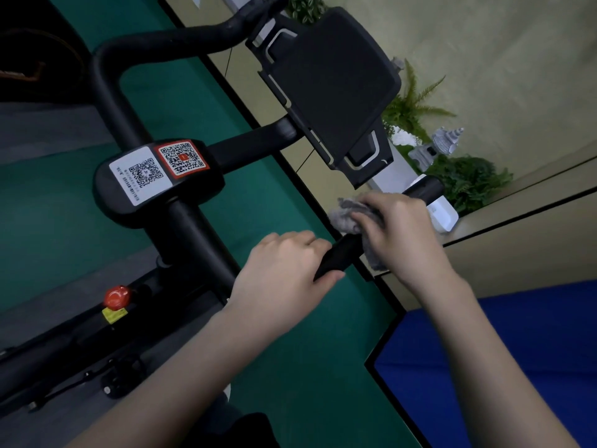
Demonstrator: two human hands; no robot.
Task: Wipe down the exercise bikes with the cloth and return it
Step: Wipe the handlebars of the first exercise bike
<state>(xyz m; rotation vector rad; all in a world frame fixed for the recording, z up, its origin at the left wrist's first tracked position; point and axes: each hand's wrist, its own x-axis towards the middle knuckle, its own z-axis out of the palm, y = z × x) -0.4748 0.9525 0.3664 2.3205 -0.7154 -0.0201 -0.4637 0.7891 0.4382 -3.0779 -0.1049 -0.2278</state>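
Setting: green gym flooring [193, 101] runs beneath the machine, edged by beige wall panels [517, 59]; the view is tilted.
Machine: a black exercise bike [193, 234] fills the left and centre, seen from the rider's side.
Console: a black rectangular screen holder [332, 92] sits above the bars, its face dark.
Stickers: a white QR-code label [140, 174] and a red-bordered QR-code label [182, 158] lie side by side on the stem housing.
Knob: a red round knob [117, 296] stands on the frame just above a small yellow tag [113, 315].
Left hand: the left hand [284, 270] grips the black padded handlebar [336, 257], fingers curled over it and thumb beneath.
Right hand: the right hand [397, 231] holds a grey fluffy cloth [347, 218] bunched around the same bar, just beyond the left hand.
Cloth: it is wrapped on the bar under the right palm, tufts showing past the fingers and below the wrist.
Bar end: the bar's black tip [423, 189] emerges beyond the right hand.
Backdrop: green fern plants [413, 108] and small grey stone pagoda ornaments [444, 142] line the wall, near a white box [442, 215].
Foreground: a blue mat [517, 350] lies under the right forearm.
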